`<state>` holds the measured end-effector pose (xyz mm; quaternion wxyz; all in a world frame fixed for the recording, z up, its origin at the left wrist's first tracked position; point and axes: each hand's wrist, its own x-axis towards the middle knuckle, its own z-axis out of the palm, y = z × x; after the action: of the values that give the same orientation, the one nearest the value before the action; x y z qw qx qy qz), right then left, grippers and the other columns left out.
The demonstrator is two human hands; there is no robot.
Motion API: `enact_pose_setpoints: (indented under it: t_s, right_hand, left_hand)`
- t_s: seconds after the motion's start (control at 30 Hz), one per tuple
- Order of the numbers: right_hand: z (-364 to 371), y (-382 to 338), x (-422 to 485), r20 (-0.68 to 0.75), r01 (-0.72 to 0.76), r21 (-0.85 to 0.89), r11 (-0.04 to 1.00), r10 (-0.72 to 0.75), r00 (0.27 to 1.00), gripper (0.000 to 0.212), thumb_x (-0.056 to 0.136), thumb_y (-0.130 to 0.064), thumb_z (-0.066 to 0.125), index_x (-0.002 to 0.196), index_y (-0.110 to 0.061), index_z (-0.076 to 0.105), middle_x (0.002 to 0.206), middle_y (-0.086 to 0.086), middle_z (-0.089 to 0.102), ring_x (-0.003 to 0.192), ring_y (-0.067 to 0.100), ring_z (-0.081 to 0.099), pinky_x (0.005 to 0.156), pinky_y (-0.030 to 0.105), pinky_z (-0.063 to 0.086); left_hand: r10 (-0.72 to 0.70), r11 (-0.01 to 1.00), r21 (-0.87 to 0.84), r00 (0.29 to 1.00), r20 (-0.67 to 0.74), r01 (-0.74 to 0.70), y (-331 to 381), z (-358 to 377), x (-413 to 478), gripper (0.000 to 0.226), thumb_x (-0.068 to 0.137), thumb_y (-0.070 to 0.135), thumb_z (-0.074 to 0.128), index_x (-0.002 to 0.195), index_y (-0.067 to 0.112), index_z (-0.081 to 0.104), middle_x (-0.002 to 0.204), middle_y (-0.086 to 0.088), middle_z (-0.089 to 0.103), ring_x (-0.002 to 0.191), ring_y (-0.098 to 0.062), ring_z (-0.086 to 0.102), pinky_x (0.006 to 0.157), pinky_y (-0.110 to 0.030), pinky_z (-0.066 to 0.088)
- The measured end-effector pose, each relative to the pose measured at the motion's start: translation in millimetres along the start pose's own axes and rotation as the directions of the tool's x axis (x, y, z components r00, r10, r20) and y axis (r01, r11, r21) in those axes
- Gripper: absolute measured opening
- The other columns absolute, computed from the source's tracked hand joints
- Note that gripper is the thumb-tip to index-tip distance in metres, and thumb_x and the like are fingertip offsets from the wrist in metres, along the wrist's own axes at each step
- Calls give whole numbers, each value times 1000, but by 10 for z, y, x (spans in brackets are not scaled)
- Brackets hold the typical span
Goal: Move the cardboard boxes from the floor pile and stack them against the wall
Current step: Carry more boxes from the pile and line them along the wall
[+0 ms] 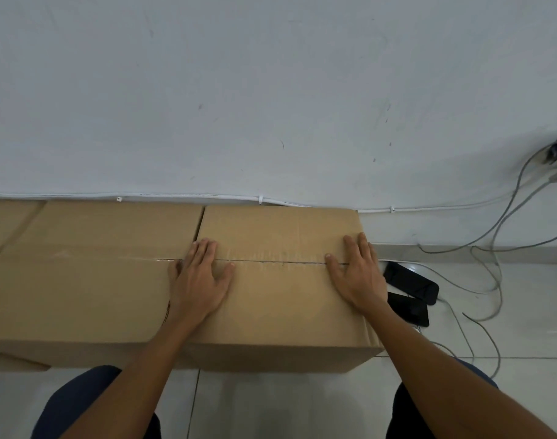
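A brown cardboard box (280, 289) stands on the floor with its far side against the white wall (271, 106). Its top flaps meet in a taped seam. My left hand (201, 280) lies flat on the left part of the top, fingers straight, at the edge where it meets a second box (90, 280). My right hand (356, 274) rests flat on the right part of the top, near the right edge. The second box stands touching the first on its left, also against the wall. A third box (5, 223) shows at the far left edge.
Two black devices (410, 289) lie on the tiled floor just right of the box. Grey cables (492, 255) trail across the floor and up the wall at right. A white cable conduit (258, 198) runs along the wall behind the boxes. My knees are at the bottom.
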<state>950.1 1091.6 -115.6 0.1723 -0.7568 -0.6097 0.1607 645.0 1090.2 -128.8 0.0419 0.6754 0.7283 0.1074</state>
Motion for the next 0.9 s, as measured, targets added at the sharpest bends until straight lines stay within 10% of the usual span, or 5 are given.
enact_pose_setpoints:
  t_s: [0.9]
  right_hand:
    - [19, -26, 38, -9, 30, -25, 999, -30, 999, 61, 95, -59, 35, 145, -27, 23, 160, 0, 8, 143, 29, 20, 103, 46, 38]
  left_hand:
    - [-36, 997, -70, 999, 12, 37, -27, 32, 60, 70, 95, 60, 31, 152, 21, 20, 160, 7, 15, 148, -9, 6, 119, -49, 3]
